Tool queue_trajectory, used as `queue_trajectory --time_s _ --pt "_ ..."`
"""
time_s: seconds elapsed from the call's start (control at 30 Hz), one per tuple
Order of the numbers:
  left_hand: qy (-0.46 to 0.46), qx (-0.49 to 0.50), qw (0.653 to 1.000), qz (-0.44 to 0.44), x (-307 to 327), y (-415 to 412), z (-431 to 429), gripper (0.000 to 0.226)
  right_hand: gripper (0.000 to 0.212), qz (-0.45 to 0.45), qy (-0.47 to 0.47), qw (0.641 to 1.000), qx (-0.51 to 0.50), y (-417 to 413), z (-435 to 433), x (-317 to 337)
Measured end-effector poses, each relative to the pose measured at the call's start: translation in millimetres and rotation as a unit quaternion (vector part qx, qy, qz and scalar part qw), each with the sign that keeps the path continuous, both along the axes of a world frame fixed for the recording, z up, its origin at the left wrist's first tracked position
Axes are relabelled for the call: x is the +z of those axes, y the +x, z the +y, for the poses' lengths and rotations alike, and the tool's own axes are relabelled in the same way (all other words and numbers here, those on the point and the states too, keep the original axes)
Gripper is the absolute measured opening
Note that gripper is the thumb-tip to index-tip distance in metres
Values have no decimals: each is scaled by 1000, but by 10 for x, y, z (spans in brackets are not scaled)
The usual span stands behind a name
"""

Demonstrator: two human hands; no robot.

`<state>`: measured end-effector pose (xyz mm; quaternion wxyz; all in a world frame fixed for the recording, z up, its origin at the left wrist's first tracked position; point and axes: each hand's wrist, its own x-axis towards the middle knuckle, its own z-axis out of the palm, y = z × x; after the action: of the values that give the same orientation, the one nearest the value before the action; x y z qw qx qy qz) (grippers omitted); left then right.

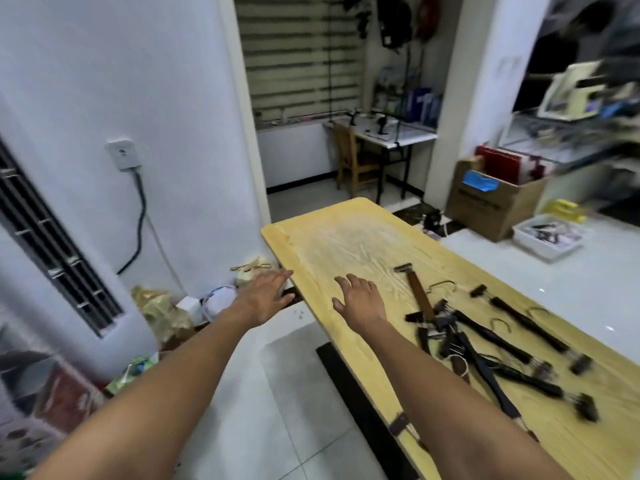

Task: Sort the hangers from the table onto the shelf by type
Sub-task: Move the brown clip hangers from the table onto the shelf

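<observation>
Bare table [346, 237] ahead; tangled hangers [485, 341] crowd its right side.

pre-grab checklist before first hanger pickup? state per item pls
1. Left hand empty: ok, open, at the table's left edge.
2. Right hand empty: ok, open, above the wooden table.
3. Hangers within reach: ok, pile of dark clip hangers lies just right of the right hand.
4. Single hanger free to lift: not ok, most overlap; the brown hanger sticks out.
5. Types distinguishable: cannot tell, motion blur.
6. Shelf space free: cannot tell, blurred.
</observation>
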<state>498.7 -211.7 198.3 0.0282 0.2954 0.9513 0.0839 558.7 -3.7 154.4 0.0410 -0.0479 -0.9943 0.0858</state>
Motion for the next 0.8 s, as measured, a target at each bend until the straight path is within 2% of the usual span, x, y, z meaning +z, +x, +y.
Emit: queue_trajectory --time_s 0.2,0.4,0.5,0.8 --pt "-43 -117 992 -14 -190 -414 866 59 52 -29 -11 993 -114 127 734 -259" --pt "-49 -216 975 -15 -395 -825 1873 60 54 -56 -32 969 -240 171 1378 -459" --pt "-76 -276 958 -21 -528 -964 2357 61 49 -61 -60 950 -299 215 1662 -604" --pt "-163 -441 882 -35 -1115 -1334 3473 63 55 -89 -66 881 -460 508 2265 -850"
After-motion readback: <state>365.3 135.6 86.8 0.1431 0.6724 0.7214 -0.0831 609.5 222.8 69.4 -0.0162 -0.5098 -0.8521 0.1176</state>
